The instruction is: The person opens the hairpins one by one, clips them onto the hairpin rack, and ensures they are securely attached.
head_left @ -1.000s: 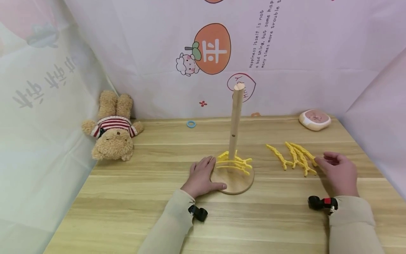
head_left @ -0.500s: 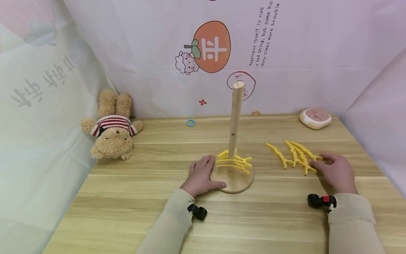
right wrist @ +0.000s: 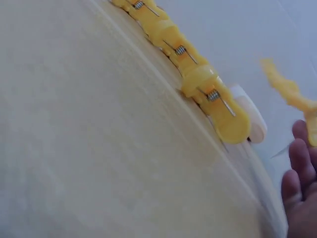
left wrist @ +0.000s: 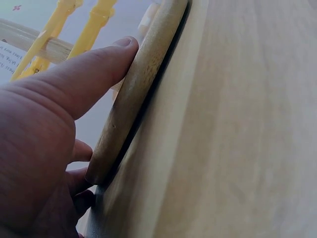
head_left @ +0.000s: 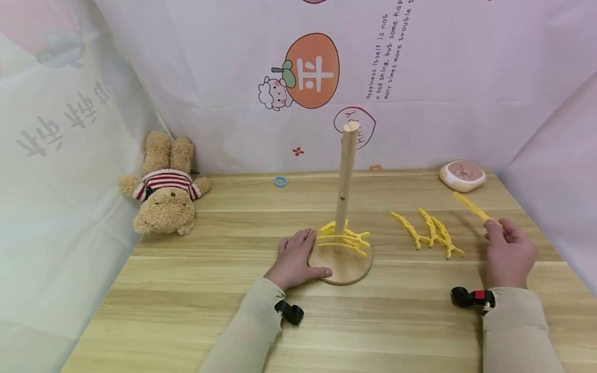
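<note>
In the head view my right hand [head_left: 510,254] pinches a yellow hair clip [head_left: 470,204] by its end, pointing away to the upper left. Several more yellow hair clips [head_left: 410,230] lie on the table left of that hand. The right wrist view shows small springs along one lying clip [right wrist: 200,79]. My left hand [head_left: 293,259] rests against the left edge of a round wooden base [head_left: 342,269], its straight thumb over the rim in the left wrist view. An upright wooden post [head_left: 346,176] rises from the base. Yellow clips [head_left: 342,241] sit around the post's foot.
A teddy bear [head_left: 168,199] in a striped top lies upside down at the back left. A blue ring [head_left: 280,181] lies near the table's back edge. At the back right is a rounded pink-and-white object [head_left: 463,176]. Printed cloth [head_left: 420,129] hangs behind and at both sides.
My right hand has taken the rightmost hair clip from the group and moved it up and to the right, away from the others. My left hand and the stand have stayed put.
</note>
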The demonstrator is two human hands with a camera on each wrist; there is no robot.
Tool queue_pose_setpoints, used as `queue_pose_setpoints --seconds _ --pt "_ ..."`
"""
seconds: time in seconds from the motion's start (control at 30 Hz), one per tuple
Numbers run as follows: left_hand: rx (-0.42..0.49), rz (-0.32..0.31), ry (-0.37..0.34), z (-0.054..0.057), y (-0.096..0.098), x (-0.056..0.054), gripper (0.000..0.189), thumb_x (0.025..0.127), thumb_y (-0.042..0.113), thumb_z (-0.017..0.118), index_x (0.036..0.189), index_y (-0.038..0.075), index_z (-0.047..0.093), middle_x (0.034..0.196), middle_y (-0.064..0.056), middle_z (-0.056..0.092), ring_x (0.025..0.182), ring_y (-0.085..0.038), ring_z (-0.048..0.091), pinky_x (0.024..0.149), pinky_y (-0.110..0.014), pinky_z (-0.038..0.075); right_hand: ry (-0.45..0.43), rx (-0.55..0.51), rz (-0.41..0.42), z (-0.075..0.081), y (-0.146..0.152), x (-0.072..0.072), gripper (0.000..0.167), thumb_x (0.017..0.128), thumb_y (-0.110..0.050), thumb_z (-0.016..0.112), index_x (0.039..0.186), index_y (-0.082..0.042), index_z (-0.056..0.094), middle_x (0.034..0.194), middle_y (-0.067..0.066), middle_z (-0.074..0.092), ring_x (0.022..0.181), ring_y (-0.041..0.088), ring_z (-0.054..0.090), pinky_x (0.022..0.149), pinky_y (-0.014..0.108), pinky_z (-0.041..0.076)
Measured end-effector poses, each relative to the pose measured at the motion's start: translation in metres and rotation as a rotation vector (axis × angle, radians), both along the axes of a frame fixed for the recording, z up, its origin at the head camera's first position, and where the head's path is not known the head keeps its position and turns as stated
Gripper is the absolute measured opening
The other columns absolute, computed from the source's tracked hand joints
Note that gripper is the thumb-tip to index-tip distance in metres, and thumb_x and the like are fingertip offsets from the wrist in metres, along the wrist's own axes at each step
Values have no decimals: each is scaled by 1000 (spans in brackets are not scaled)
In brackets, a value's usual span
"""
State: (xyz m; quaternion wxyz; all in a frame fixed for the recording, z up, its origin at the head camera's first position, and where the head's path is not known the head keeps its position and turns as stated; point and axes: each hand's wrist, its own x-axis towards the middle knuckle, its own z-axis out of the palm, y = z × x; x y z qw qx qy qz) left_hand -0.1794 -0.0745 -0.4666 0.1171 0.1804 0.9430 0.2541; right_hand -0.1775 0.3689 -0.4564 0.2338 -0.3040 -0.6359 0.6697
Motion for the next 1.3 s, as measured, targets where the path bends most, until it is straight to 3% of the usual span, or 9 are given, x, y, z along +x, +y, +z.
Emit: queue_pose_setpoints --seconds 0.07,0.17,0.27,0.37,0.7,0.97,1.3 --pt "-3 -2 3 -1 0 0 111 80 69 70 162 14 20 167 -4 18 154 -22 12 120 -50 4 -33 64 73 2 -5 0 46 88 -28 79 130 -11 68 79 -15 67 76 2 59 60 9 45" --pt "-6 -3 8 -1 0 0 110 80 70 70 162 14 20 167 -4 19 153 -23 12 120 -50 4 -86 246 213 6 -16 -1 46 88 -35 78 128 -14 70 81 -16 64 76 2 55 57 11 44" --pt "1 -3 7 0 0 1 110 80 69 70 162 13 21 167 -4 19 153 -23 13 120 -50 5 -84 427 307 9 -27 -3 45 90 -38 76 127 -14 70 83 -18 62 76 1 54 56 12 43" --pt "8 0 4 1 -1 1 111 80 68 71 161 12 21 167 -5 19 153 -23 13 120 -50 4 -51 497 371 13 -38 -3 45 91 -37 75 128 -12 69 85 -18 62 77 2 54 57 13 44" --pt "4 -1 8 -1 0 0 111 80 69 71 161 13 21 167 -4 19 153 -23 13 120 -50 5 28 603 595 34 -74 1 44 93 -37 72 125 -7 69 90 -8 66 75 7 56 56 19 48" --pt "2 -7 11 -4 0 -2 111 80 70 70 161 12 21 167 -5 19 153 -23 13 120 -50 5 66 631 669 47 -92 7 42 94 -33 73 125 -6 69 92 -5 68 77 18 62 59 21 50" --pt "9 -6 10 -3 -1 -2 111 80 69 70 161 12 21 167 -5 19 154 -23 12 120 -51 5 177 671 771 57 -111 12 28 94 -19 74 120 -8 71 91 -3 68 72 14 60 56 24 49"
